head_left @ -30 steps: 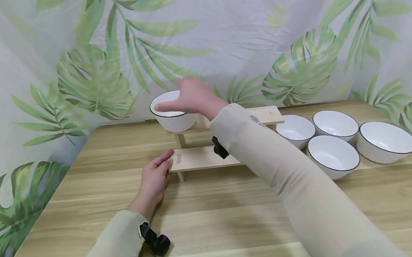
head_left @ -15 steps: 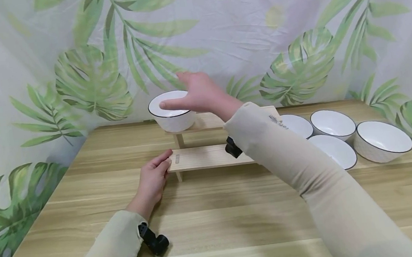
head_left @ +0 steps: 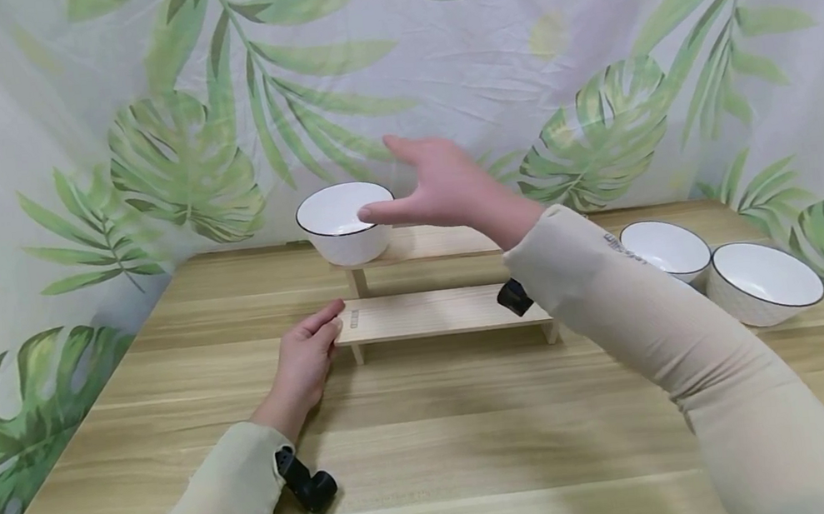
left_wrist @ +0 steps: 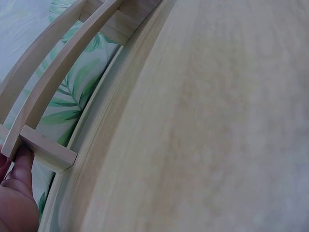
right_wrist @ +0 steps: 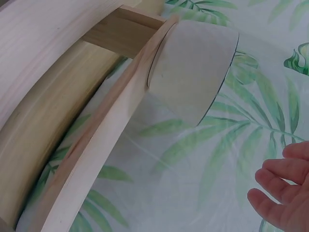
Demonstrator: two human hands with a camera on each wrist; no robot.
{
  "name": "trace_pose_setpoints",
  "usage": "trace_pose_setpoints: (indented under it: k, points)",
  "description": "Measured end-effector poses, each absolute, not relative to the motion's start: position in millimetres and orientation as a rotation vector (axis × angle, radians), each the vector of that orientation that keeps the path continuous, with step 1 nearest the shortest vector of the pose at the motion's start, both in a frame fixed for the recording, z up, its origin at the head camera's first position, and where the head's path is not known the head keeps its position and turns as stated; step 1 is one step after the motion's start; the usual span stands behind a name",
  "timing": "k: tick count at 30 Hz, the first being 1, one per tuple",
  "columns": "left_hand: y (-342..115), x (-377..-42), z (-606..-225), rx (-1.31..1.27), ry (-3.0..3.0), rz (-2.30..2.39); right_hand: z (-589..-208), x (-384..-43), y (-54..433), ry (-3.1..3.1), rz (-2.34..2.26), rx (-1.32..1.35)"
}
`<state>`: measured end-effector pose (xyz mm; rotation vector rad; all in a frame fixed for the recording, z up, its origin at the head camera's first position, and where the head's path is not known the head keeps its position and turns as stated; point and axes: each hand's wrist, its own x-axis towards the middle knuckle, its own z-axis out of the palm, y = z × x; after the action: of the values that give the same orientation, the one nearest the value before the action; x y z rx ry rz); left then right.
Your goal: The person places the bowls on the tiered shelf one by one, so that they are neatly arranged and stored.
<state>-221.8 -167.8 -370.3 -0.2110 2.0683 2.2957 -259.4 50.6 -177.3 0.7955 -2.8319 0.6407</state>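
A white bowl with a dark rim [head_left: 346,245] stands upright on the left end of the upper shelf of a two-tier wooden stand [head_left: 425,312]. My left hand [head_left: 300,373] pinches the left end of the lower shelf. From the left wrist, the hand [left_wrist: 19,195] shows at the shelf's end beside a short leg. My right hand [head_left: 453,181] is in the air right of the bowl, its thumb and fingers spread and holding nothing. In the head view its thumb overlaps the bowl's rim; the right wrist view shows the fingers apart from the bowl [right_wrist: 195,70].
Two more white bowls sit on the wooden table [head_left: 418,457] at the right: one farther back [head_left: 663,246], the other nearer [head_left: 765,283]. My right sleeve [head_left: 663,348] covers part of that side. A leaf-print cloth [head_left: 466,50] hangs behind the table.
My right hand has drawn back to the right from the bowl, which stays on the upper shelf. The sleeve now hides two of the bowls on the right. My left hand keeps its place.
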Motion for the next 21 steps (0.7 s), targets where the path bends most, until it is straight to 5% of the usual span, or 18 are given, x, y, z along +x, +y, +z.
trace_pose_setpoints:
  k: [21]
  points:
    - [-168, -222, -372, -0.194, 2.055, 2.316, -191, -231, 124, -2.833, 0.546, 0.759]
